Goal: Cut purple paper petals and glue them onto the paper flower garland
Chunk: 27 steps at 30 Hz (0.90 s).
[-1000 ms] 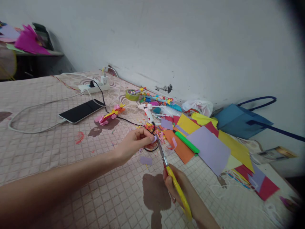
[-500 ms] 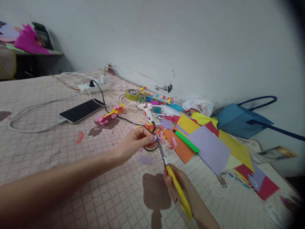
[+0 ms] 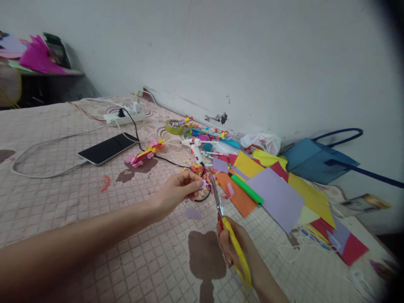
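My left hand (image 3: 183, 187) pinches a small piece of lilac paper (image 3: 203, 184) between thumb and fingers. In my right hand (image 3: 235, 242) is a pair of scissors (image 3: 236, 248) with yellow handles, its blades pointing up and away, just right of the paper and apart from it. Below my left hand a lilac paper scrap (image 3: 192, 213) lies on the tiled-pattern cloth. Beyond the hands are a heap of tiny coloured paper clippings (image 3: 208, 179) and a white glue gun (image 3: 195, 148) with a black cord.
Coloured paper sheets (image 3: 277, 195) and a green marker-like stick (image 3: 247, 188) lie on the right, a blue bag (image 3: 317, 160) behind them. Leftward are a phone (image 3: 107, 148) on a cable, a power strip (image 3: 124, 118) and a pink-yellow paper craft (image 3: 145, 155). Tape (image 3: 174, 127) sits near the wall.
The scissor blades have moved slightly away from the lilac paper, leaving a gap. My left hand has shifted a little to the left, still pinching the paper.
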### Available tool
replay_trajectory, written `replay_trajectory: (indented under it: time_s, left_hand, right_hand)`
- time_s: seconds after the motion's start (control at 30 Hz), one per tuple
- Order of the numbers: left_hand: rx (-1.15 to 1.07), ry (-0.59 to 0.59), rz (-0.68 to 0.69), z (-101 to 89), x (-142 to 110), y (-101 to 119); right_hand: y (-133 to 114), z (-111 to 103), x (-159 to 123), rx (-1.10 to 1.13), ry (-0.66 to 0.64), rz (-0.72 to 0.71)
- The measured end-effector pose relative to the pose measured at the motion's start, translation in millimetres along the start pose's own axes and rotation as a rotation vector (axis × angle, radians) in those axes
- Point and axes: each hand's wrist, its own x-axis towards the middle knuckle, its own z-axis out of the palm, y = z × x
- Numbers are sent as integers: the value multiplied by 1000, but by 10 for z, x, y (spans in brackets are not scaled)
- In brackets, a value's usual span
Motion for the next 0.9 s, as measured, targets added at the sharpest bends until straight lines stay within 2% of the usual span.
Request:
replay_trajectory:
  time_s: [0.3,0.57,0.9]
  left_hand:
    - [-179,-24,-55,16,-7,-11]
    - [-150,-23,-22,32,-16,-10]
    - [-113,-26,-28,29,-24,14]
  right_hand:
    - [-45,25,4,-151,43,-79]
    - [-84,57,-9,-212,51,-107]
    - [-126,32,-6,-183,41,-46]
